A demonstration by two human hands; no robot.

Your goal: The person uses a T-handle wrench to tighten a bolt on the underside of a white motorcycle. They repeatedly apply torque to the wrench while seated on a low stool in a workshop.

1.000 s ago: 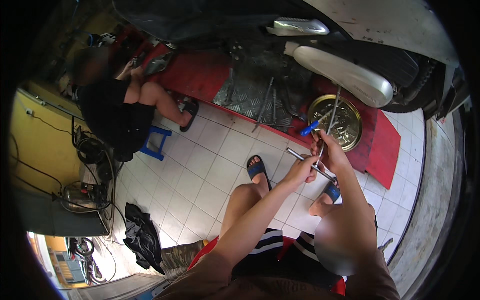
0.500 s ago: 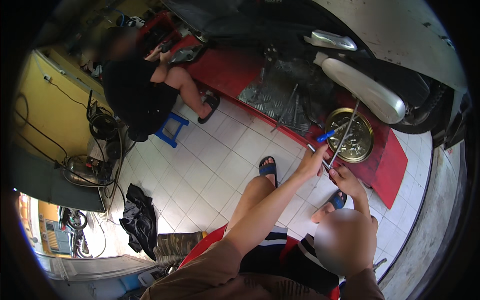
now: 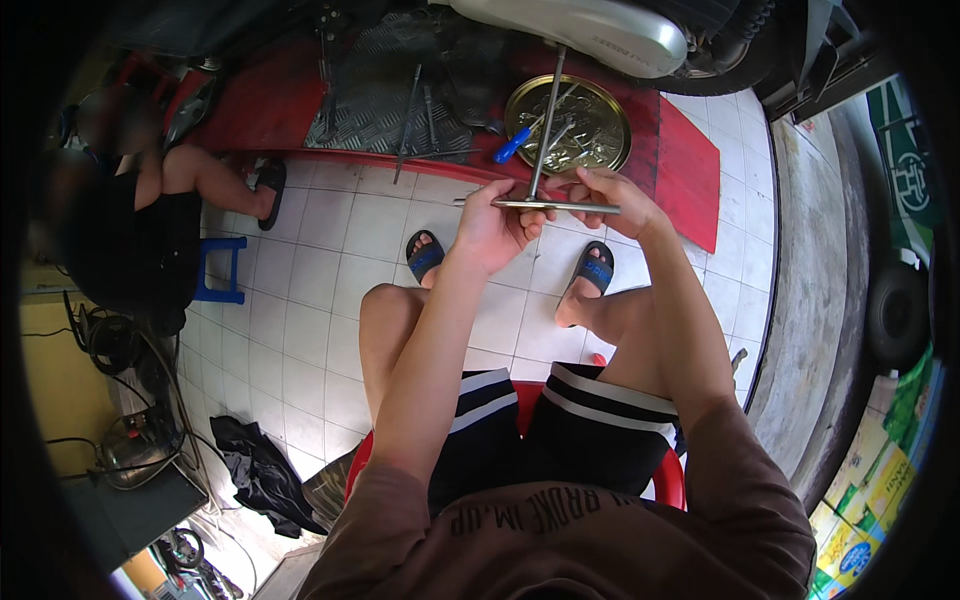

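My left hand (image 3: 500,228) is closed on the left arm of a metal T-handle wrench (image 3: 543,150). At the right side of the crossbar my right hand (image 3: 618,200) has its fingers bent around the bar, close to the shaft. The wrench's long shaft runs away from me, passing over a round gold tray (image 3: 624,118). Its far end meets the lower edge of a silver cover (image 3: 585,38) on a motorcycle; the tip is hidden there. A blue-handled screwdriver (image 3: 513,145) lies across the tray's near rim, and small metal parts lie inside.
Under the tray is a red platform (image 3: 690,170) with a checkered metal plate (image 3: 370,115) and long tools. To the left another person sits on a blue stool (image 3: 222,270). A compressor (image 3: 135,450) with hoses and a black cloth (image 3: 260,475) lie lower left.
My view has swung to the right. The wrench's crossbar has turned from slanted to nearly level, and my right hand has come up to its right side.
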